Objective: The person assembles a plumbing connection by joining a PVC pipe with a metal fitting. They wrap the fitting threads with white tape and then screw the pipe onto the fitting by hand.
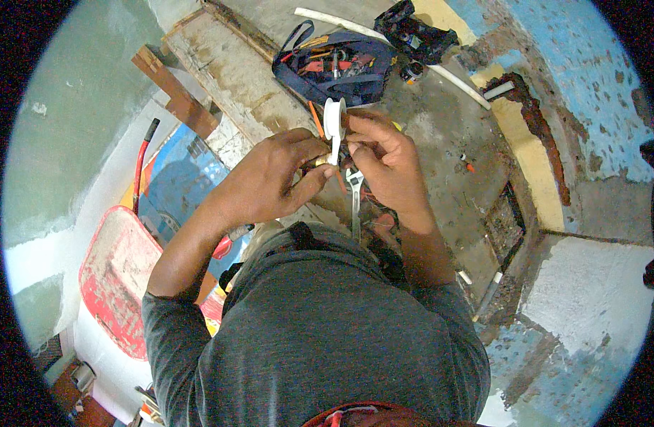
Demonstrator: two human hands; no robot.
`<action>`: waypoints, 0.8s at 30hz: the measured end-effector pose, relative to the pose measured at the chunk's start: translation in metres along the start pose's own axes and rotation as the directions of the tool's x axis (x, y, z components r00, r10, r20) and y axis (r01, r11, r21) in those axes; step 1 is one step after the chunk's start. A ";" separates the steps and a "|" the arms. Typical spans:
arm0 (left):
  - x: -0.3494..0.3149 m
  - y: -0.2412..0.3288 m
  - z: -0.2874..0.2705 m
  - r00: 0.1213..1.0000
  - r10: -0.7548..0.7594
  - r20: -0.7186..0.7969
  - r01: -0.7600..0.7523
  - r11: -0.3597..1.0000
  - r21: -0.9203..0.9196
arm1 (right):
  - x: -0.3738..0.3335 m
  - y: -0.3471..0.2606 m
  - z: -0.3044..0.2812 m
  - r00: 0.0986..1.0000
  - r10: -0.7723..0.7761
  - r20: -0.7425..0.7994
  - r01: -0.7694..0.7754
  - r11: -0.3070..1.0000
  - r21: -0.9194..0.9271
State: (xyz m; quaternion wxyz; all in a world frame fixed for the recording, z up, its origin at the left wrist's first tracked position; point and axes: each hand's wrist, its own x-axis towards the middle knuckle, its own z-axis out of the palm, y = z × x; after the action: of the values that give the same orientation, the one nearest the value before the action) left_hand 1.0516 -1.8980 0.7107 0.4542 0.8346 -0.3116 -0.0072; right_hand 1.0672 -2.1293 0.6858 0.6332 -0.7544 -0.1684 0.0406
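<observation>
Both hands are together in front of me, above a work spot on the floor. My right hand (389,160) holds a white spool of sealing tape (335,121) between bent fingers. A white strip of tape runs down from the spool to my left hand (270,174). Between the left thumb and fingers is a small brass-coloured fitting (321,161), mostly covered by the fingertips. Just below the hands is a silver adjustable wrench (355,203), its jaw end upward. I cannot tell what it rests on.
Beyond the hands is a dark blue tool bag (288,70) full of tools, with a black bag (430,44) and white pipe (341,20) by it. A wooden beam (174,92) lies at left. A dirty red tray (117,281) is lower left. A rough hole (503,226) opens at right.
</observation>
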 end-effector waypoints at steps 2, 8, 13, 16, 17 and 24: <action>0.000 0.001 0.000 1.000 0.009 -0.021 -0.009 1.000 0.000 | -0.001 0.002 0.001 0.997 -0.071 0.001 0.071 0.997 -0.024; 0.002 0.002 -0.001 0.993 0.033 -0.111 -0.035 0.999 -0.019 | -0.001 0.007 0.003 0.997 -0.079 -0.011 0.077 0.990 -0.120; -0.001 0.006 0.002 0.984 -0.027 -0.175 0.030 0.999 0.014 | -0.004 0.004 0.004 0.979 -0.196 -0.051 0.169 0.931 -0.323; -0.002 0.009 0.005 0.964 -0.121 -0.236 0.113 0.992 -0.047 | -0.008 0.001 0.007 0.989 -0.130 -0.072 0.107 0.961 -0.257; -0.001 0.010 0.007 0.957 -0.109 -0.268 0.092 0.993 -0.074 | -0.008 0.000 0.008 0.992 -0.105 -0.075 0.086 0.971 -0.222; -0.005 0.007 0.007 0.951 -0.058 -0.304 0.040 0.997 -0.067 | -0.007 -0.006 0.011 0.978 -0.197 -0.069 0.177 0.959 -0.221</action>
State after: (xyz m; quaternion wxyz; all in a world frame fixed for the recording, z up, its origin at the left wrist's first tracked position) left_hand 1.0420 -1.9040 0.7107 0.5215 0.8191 -0.2166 0.1013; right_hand 1.0566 -2.1196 0.6887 0.5563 -0.7999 -0.2135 -0.0721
